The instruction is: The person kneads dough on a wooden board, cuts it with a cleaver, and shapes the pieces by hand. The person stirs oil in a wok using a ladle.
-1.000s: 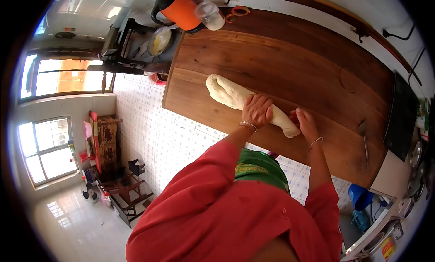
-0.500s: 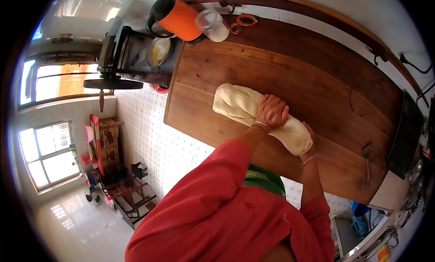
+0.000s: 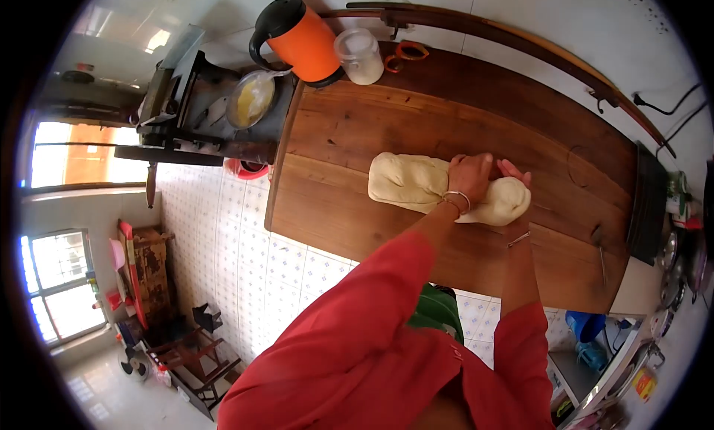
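A long, thick piece of pale dough (image 3: 407,179) lies across the wooden table in the head view. My left hand (image 3: 470,177) presses down on its middle, fingers curled over the far side. My right hand (image 3: 518,172) is around the rounded right end of the dough. Its fingertips show beyond the far edge, while the dough hides the palm. Both hands touch the dough, close to each other.
The wooden table (image 3: 335,132) carries an orange kettle (image 3: 303,47), a clear jar (image 3: 360,58) and red-rimmed rings (image 3: 411,51) at the back left. A long-handled utensil (image 3: 602,262) lies at right. A pan (image 3: 251,101) with yellow contents sits left of the table.
My right hand has moved from the near right side of the dough to its far side, and the right end is now bunched and rounder. The camera view has shifted.
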The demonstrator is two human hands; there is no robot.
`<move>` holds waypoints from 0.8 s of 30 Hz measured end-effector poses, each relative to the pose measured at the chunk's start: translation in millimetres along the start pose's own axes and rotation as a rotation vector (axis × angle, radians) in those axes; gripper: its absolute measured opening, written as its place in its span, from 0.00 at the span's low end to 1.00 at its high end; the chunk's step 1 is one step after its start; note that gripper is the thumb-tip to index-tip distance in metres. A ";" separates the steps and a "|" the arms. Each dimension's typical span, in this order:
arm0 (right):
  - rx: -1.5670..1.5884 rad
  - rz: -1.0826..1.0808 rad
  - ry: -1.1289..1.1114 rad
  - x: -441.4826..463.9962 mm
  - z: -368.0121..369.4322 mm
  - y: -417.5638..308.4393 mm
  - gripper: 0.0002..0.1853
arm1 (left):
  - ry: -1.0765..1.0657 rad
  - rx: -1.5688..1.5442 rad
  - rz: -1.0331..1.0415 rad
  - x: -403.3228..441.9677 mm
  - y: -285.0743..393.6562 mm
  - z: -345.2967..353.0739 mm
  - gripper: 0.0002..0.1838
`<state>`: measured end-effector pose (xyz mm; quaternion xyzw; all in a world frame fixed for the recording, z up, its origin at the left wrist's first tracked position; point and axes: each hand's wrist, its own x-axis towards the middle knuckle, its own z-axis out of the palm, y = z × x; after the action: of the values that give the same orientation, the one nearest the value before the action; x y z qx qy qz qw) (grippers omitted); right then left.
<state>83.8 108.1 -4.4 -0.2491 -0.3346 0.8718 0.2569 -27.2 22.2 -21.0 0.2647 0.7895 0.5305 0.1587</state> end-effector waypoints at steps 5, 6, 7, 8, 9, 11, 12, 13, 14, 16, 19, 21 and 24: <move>-0.953 -0.107 0.133 -20.5 90.6 17.9 0.28 | 0.041 -0.622 -0.123 13.5 37.4 -127.2 0.25; -1.224 -0.215 0.153 -20.8 109.8 29.6 0.24 | 0.026 -0.630 -0.122 7.2 37.5 -149.0 0.25; -1.622 -0.093 0.039 -26.4 145.4 28.6 0.21 | 0.039 -0.479 -0.078 -0.1 37.5 -166.7 0.24; -2.010 0.055 -0.090 -31.9 178.2 26.4 0.20 | 0.052 -0.331 -0.034 -6.1 36.5 -176.8 0.22; -2.016 0.069 -0.074 -37.5 182.3 47.0 0.20 | 0.037 -0.341 -0.039 -13.0 31.9 -180.2 0.22; -2.198 -0.353 -0.158 -50.9 171.2 89.4 0.21 | -0.015 -0.005 0.133 -27.7 16.2 -178.4 0.19; -2.202 -0.333 -0.147 -54.1 171.1 91.1 0.21 | -0.031 -0.010 0.127 -35.5 6.0 -172.5 0.19; -2.255 -0.277 -0.178 -56.6 173.0 89.6 0.23 | -0.039 0.078 0.218 -44.7 -2.9 -165.5 0.19; -2.305 -0.217 -0.209 -58.5 172.1 89.8 0.25 | -0.050 0.167 0.310 -52.4 -12.0 -159.4 0.18; -2.281 -0.322 -0.196 -54.6 156.7 99.9 0.25 | -0.086 0.164 0.305 -51.3 -16.5 -158.6 0.18; -2.196 -0.443 -0.197 -42.9 145.6 101.3 0.24 | -0.047 0.211 0.441 -38.7 -23.4 -156.9 0.20; -2.134 -0.437 -0.193 -27.2 140.2 99.8 0.24 | -0.079 0.234 0.417 -25.7 -23.1 -152.6 0.20; -2.029 -0.497 -0.184 -3.1 129.3 99.4 0.21 | -0.119 0.299 0.365 -6.6 -20.2 -144.5 0.19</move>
<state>-20.2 -16.7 10.0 -0.2047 -0.9686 0.1206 0.0727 -103.7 -96.6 16.1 0.4542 0.7877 0.4109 0.0656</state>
